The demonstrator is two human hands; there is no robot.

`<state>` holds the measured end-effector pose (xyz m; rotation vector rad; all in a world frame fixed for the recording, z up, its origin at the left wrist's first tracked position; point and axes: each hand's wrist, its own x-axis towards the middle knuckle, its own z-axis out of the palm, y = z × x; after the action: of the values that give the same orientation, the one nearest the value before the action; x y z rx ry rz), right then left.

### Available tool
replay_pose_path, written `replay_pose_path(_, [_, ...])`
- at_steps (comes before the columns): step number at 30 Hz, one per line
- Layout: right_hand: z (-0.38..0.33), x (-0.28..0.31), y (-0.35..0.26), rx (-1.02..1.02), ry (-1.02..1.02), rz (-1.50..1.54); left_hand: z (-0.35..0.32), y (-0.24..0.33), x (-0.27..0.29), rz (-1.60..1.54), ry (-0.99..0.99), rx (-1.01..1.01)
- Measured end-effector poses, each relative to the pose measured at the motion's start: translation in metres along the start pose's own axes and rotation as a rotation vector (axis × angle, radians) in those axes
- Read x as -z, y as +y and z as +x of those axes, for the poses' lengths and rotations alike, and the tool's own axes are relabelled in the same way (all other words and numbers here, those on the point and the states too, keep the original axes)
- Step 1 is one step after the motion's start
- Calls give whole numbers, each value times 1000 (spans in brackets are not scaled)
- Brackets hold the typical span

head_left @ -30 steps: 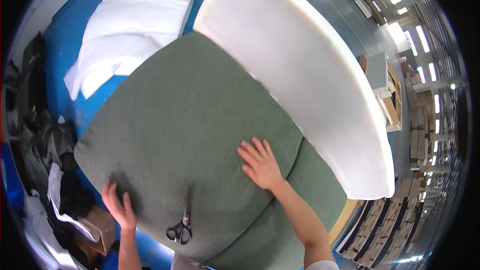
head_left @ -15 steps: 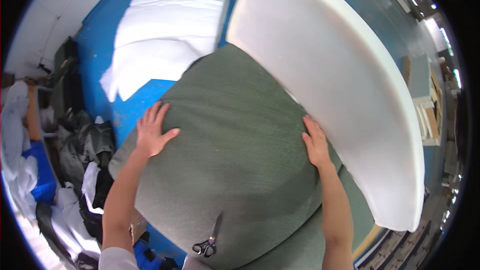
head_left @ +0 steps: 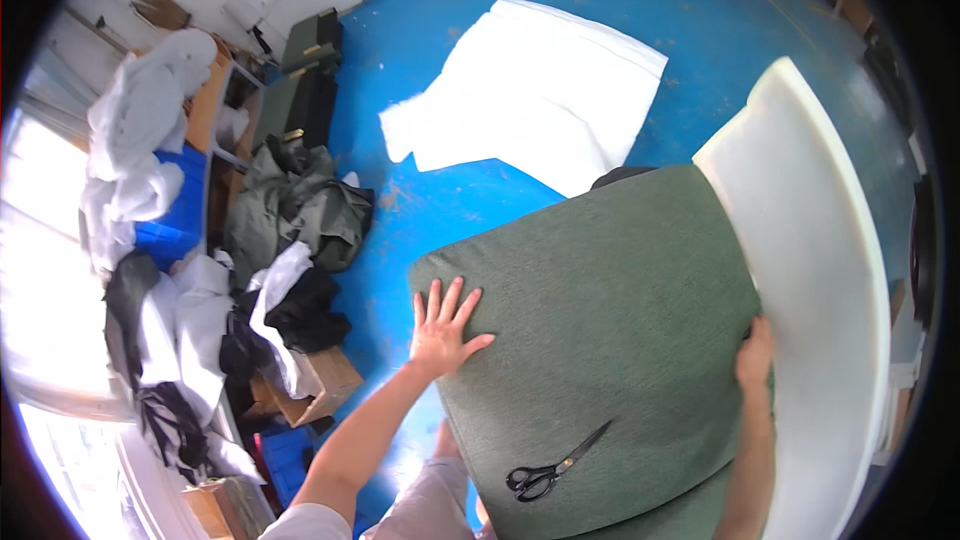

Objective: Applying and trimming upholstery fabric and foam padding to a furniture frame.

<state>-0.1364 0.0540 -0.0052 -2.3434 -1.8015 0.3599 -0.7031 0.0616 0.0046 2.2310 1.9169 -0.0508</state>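
A large green fabric-covered cushion (head_left: 600,330) lies at a slant in front of me. My left hand (head_left: 445,335) rests flat on its left corner, fingers spread. At the cushion's right edge, my right hand (head_left: 756,355) has its fingers curled around the side, partly hidden by the edge. Black-handled scissors (head_left: 556,468) lie on the cushion's near part, blades pointing to the upper right. A long curved white foam piece (head_left: 820,230) stands just beyond the right hand, against the cushion's right side.
Folded white padding (head_left: 540,90) lies on the blue floor (head_left: 400,50) beyond the cushion. At left are crumpled dark green fabric (head_left: 300,200), a cardboard box (head_left: 325,380), a blue crate (head_left: 285,465) and shelving with white material (head_left: 150,120).
The view has swung left, bringing more of the left side into sight. My right hand has gone from lying flat to curling at the cushion's edge. The left hand stays spread on it.
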Motion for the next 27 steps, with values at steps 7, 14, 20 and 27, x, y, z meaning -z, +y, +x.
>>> replay_pose_path(7, [-30,-46,-347,1331,-434,189,24,-39,-12,-163,64,-199])
replay_pose_path(14, [207,-165,-371,780,-204,-115,119,-81,12,-293,-229,-228])
replay_pose_path(20, [220,-146,-384,741,-135,60,225,-78,2,-484,-366,-287])
replay_pose_path(27, [91,-57,-324,-59,190,280,366,73,-71,-756,-10,-615])
